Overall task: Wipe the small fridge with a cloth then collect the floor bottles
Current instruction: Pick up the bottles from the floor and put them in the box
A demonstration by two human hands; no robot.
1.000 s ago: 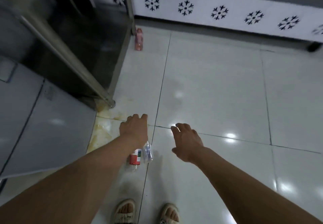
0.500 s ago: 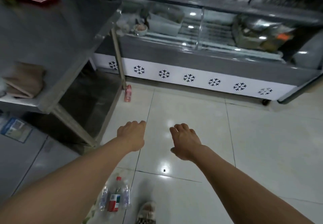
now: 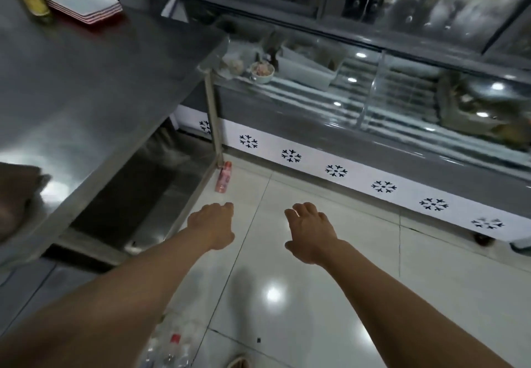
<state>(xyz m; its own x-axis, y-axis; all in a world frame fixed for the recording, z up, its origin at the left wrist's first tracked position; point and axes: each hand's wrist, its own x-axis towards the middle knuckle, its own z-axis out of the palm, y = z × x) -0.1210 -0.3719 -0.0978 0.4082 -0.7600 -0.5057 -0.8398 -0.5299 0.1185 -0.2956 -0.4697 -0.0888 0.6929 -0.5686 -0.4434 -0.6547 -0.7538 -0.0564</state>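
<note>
Bottles (image 3: 169, 350) lying on floor, near left | pink bottle (image 3: 223, 177) upright, far by table leg | left hand (image 3: 212, 228) loosely curled, empty | right hand (image 3: 310, 231) half open, empty

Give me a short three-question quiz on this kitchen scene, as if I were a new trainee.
1. True or false: the left hand is holding a bottle.
2. Where does the pink bottle stand? A) on the steel table B) on the floor by the table leg C) inside the display case
3. Fill in: the stack of plates sits on the steel ____.

Key: 1. False; both it and the right hand are empty, held out over the floor. 2. B. 3. table.
</note>
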